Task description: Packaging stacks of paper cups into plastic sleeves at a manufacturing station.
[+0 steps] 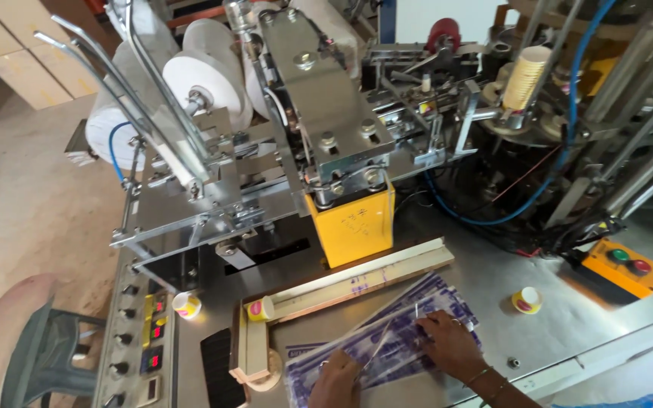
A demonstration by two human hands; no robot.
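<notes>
Two hands pressed flat, fingers spread, on a fanned stack of printed paper sheets [387,340] lying on the metal surface [493,279]: left hand [335,384] near the stack's lower end, right hand [447,344] on its middle. Wooden strips [357,283] lay just behind; one small paper cup [527,301] stood apart to the right.
</notes>
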